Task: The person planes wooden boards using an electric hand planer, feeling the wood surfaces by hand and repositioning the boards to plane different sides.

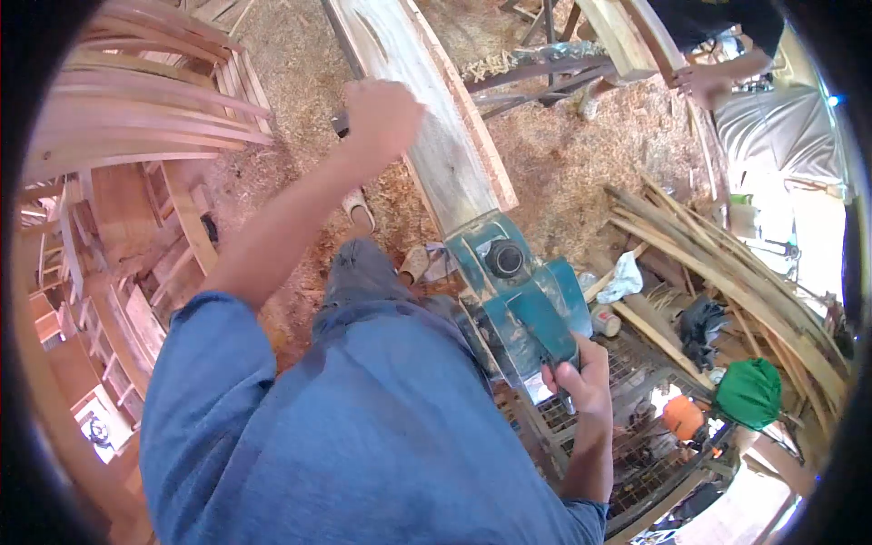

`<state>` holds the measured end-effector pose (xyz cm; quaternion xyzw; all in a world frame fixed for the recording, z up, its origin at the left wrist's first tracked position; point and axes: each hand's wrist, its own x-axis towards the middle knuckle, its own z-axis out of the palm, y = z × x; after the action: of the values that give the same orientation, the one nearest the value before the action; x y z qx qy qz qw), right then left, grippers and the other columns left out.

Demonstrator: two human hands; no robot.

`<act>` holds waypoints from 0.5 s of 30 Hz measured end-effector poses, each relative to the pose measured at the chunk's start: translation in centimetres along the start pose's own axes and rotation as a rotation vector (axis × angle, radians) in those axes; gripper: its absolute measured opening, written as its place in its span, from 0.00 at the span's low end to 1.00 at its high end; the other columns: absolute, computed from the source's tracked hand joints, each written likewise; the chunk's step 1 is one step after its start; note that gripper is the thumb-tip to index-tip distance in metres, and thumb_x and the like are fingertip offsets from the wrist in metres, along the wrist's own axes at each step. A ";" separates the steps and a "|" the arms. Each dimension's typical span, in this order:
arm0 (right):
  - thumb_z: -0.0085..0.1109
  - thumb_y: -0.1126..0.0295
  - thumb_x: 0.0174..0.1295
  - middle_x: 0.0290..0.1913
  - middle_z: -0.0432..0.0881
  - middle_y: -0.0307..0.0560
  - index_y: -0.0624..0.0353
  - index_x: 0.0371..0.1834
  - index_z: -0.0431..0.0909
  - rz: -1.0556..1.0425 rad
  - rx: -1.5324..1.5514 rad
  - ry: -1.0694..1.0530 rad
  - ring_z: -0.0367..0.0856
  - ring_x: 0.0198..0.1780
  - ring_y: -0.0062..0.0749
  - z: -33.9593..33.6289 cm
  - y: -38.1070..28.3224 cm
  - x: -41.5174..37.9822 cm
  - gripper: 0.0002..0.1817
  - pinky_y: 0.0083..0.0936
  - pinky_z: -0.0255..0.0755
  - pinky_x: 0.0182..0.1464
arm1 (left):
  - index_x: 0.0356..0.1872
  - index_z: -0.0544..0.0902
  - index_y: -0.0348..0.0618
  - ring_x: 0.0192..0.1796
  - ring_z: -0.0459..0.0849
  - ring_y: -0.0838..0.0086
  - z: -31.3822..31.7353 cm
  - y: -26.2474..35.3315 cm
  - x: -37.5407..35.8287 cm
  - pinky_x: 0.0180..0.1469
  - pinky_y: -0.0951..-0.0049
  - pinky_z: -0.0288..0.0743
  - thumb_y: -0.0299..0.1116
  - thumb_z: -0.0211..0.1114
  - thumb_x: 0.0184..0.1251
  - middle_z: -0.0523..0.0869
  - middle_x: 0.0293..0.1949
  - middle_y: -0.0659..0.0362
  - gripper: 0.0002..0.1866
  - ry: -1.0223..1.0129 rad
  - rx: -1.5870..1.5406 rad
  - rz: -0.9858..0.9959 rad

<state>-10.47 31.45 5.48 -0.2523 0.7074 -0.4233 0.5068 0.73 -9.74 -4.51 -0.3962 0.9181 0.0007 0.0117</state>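
Note:
A teal electric hand planer (520, 295) with a dark round knob sits at the near end of a long wooden plank (431, 118). My right hand (586, 377) is wrapped round the planer's rear handle. My left hand (386, 118) is closed over the plank's left edge, well ahead of the planer. A small dark piece pokes out beside that hand, and I cannot make out what its fingers hold. The plank's upper face is pale and greyish, with a lighter strip along its right side.
Curved wooden pieces (154, 104) are stacked at left. Shavings (581, 173) cover the ground. Long boards (727, 272) lie at right, near a green cloth bundle (749, 393) and an orange object (683, 417). Another person's arm (727, 77) reaches in at top right beside a beam.

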 end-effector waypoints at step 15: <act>0.38 0.30 0.73 0.20 0.76 0.39 0.71 0.51 0.73 -0.060 -0.072 0.039 0.72 0.18 0.19 5.2 -0.2 1.9 0.44 0.18 0.64 0.22 | 0.47 0.85 0.35 0.61 0.80 0.57 -1.1 21.6 -8.3 0.65 0.57 0.70 0.52 0.56 0.75 0.86 0.51 0.50 0.26 -0.212 -0.480 0.939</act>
<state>-6.36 28.12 4.01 -0.2833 0.7239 -0.4174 0.4706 -9.28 11.13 -3.35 0.0678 0.9644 0.2555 0.0118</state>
